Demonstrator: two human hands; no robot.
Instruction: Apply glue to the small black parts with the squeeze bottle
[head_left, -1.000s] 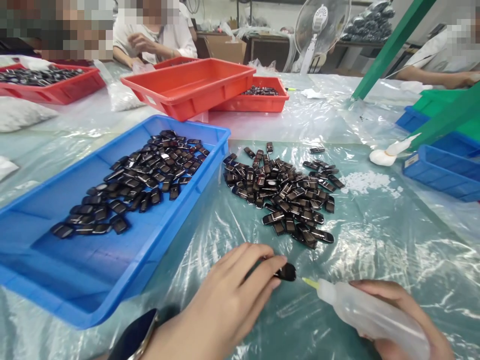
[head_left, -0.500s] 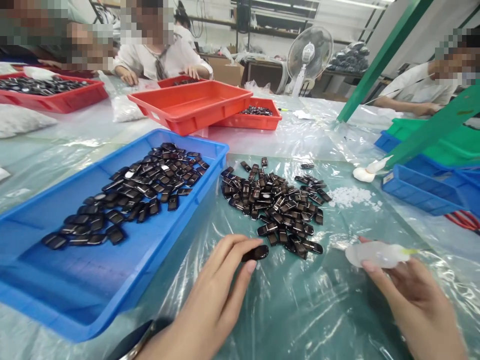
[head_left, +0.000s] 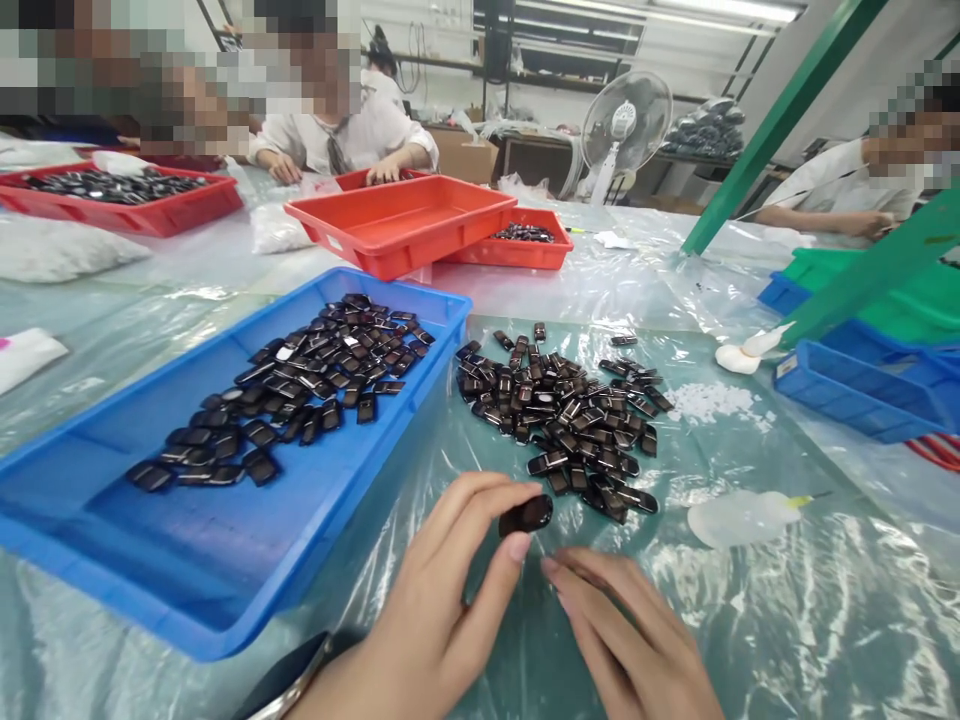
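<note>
Between the thumb and fingers of my left hand (head_left: 465, 575) is a glossy dark piece (head_left: 526, 514), its rounded end pointing right. My right hand (head_left: 630, 630) is just below and right of that piece, fingers bent and close together; whether anything small is between the fingertips cannot be made out. A translucent white bottle (head_left: 742, 518) with a yellow-based needle tip lies on the plastic-covered table to the right. Beyond my hands is a pile of similar dark pieces (head_left: 570, 410), with small white bits (head_left: 712, 400) scattered on its right.
A blue tray (head_left: 300, 540) with many dark pieces stands at the left. Red trays (head_left: 405, 225) are behind it. A white cloth-like bundle (head_left: 739, 358), blue bins (head_left: 855, 390) and a green post (head_left: 787, 120) are on the right. People sit across the table.
My right hand has let go of the bottle, which now lies on the table, and has moved left beside my left hand. My left hand still holds the dark piece. The view has shifted slightly.
</note>
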